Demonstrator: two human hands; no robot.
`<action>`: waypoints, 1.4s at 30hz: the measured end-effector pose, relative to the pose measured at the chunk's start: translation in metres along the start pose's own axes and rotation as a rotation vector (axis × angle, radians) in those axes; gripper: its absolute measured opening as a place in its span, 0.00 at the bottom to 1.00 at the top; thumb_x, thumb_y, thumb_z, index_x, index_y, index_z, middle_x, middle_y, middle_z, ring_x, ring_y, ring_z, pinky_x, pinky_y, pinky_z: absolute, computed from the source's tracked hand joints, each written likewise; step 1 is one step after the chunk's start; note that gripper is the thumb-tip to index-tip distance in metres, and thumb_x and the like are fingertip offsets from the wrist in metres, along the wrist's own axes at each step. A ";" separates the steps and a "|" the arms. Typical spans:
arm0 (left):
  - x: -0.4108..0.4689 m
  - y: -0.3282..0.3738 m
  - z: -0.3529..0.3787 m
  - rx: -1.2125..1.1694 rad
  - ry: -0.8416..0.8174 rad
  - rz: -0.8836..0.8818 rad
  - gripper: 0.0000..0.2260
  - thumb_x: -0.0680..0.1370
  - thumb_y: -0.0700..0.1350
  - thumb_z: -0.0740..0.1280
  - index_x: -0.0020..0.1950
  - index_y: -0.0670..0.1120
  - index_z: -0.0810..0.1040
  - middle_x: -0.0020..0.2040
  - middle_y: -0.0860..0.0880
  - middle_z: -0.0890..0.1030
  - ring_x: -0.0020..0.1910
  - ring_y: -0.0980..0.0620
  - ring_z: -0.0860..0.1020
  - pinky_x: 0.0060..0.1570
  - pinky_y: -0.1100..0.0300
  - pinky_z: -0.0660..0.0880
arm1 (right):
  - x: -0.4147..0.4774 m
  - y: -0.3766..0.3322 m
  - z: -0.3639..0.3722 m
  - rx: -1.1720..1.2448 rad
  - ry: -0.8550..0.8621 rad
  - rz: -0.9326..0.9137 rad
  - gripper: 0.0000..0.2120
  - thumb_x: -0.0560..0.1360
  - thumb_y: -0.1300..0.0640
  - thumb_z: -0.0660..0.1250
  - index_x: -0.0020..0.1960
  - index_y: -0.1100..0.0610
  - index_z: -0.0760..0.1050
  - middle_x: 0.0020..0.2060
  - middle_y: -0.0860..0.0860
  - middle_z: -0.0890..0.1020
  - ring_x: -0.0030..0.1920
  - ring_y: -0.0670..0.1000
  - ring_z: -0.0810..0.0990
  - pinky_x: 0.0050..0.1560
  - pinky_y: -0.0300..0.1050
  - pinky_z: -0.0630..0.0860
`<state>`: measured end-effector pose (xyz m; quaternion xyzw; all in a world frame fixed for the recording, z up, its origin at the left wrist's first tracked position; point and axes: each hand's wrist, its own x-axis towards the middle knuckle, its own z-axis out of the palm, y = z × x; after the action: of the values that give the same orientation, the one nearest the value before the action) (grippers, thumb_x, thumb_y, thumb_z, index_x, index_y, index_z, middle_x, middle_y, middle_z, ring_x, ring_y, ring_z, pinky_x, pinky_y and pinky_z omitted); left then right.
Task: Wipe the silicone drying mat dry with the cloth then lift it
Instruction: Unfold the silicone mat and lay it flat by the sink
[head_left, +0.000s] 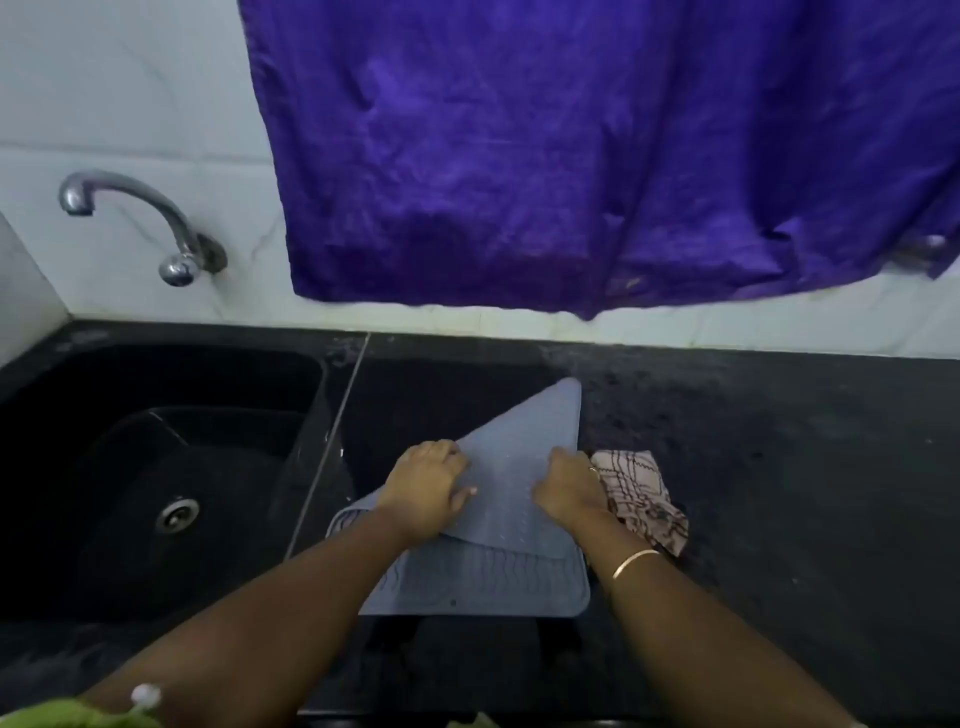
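**Dark tabletop beside the sink: mat half raised, wiping apparently over**

Black stone tabletop (753, 467) under white wall tiles, with a purple curtain (597, 156) hanging above and a chrome tap (130, 208) over the dark sink (156, 467) at left. Pale blue silicone drying mat (519, 452) right of the sink, far part peeled up and folded toward the viewer, ribbed near part flat on the stone. Left hand (431, 486) clamped on the raised left edge; right hand (569, 488) gripping the raised right edge. Checked cloth (639, 493) bunched just right of the right hand, touching it; held or merely alongside, impossible to tell. Probably the lifting step. Next: both grips kept firm, floppy sheet drawn up evenly until the near edge clears the stone.
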<state>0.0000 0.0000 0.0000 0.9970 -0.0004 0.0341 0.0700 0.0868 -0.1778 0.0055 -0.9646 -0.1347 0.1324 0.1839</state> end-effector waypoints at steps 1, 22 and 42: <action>-0.002 0.001 0.003 0.007 -0.020 0.013 0.20 0.79 0.57 0.57 0.68 0.49 0.69 0.66 0.49 0.69 0.64 0.50 0.67 0.65 0.57 0.60 | -0.001 0.003 0.002 -0.027 -0.025 0.031 0.17 0.75 0.54 0.61 0.61 0.61 0.66 0.61 0.63 0.70 0.59 0.62 0.72 0.58 0.51 0.74; -0.017 -0.016 0.028 0.009 -0.009 0.143 0.16 0.80 0.54 0.59 0.58 0.46 0.79 0.55 0.48 0.82 0.54 0.49 0.79 0.58 0.57 0.71 | 0.055 0.006 -0.017 0.504 -0.051 0.035 0.05 0.71 0.65 0.62 0.41 0.57 0.73 0.42 0.56 0.78 0.45 0.56 0.77 0.44 0.46 0.74; -0.001 -0.118 -0.010 -0.369 0.171 -0.404 0.23 0.78 0.44 0.62 0.73 0.47 0.63 0.68 0.46 0.71 0.66 0.46 0.69 0.69 0.50 0.60 | 0.177 -0.167 -0.003 1.094 -0.506 0.252 0.21 0.79 0.56 0.62 0.69 0.63 0.64 0.63 0.62 0.70 0.60 0.62 0.76 0.52 0.53 0.75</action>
<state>-0.0011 0.1177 -0.0070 0.9407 0.1981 0.1027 0.2554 0.2167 0.0259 0.0367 -0.6776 0.0284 0.4279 0.5974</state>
